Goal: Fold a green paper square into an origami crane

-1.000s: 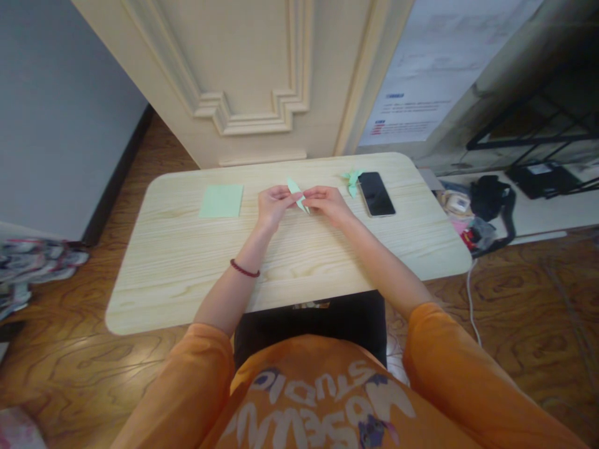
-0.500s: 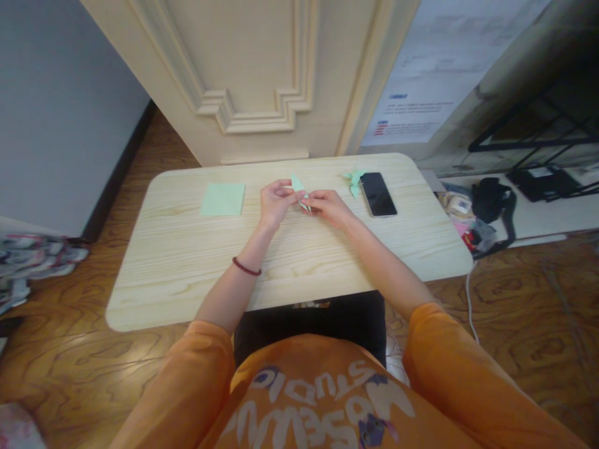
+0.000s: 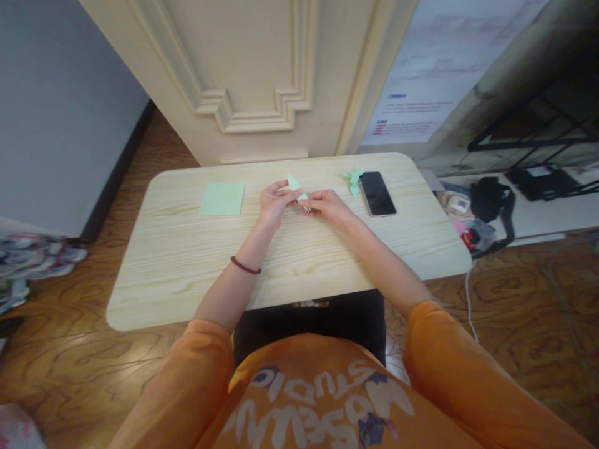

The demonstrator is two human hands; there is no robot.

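A small piece of folded green paper (image 3: 294, 184), pointed at its far end, is held between both hands above the middle of the table. My left hand (image 3: 275, 202) pinches its left side with thumb and fingers. On the near right end, the thumb and fingertips of my right hand (image 3: 327, 206) are closed on the same paper. Fingers cover part of its lower folds. To the left lies a stack of square green paper (image 3: 223, 199). A folded green paper figure (image 3: 354, 181) rests right of my hands, beside a black-screened phone (image 3: 378, 194).
The light wooden table (image 3: 178, 268) has rounded corners and backs onto a cream panelled door (image 3: 262, 62). A printed sheet (image 3: 412, 93) hangs at the right. Beyond the table's right edge sits a low shelf with assorted items (image 3: 468, 212). A white cable (image 3: 470, 305) trails to the floor.
The folded paper has turned slightly between my fingers, its tip now a little further left and its near points closer together. Both hands stay in nearly the same place.
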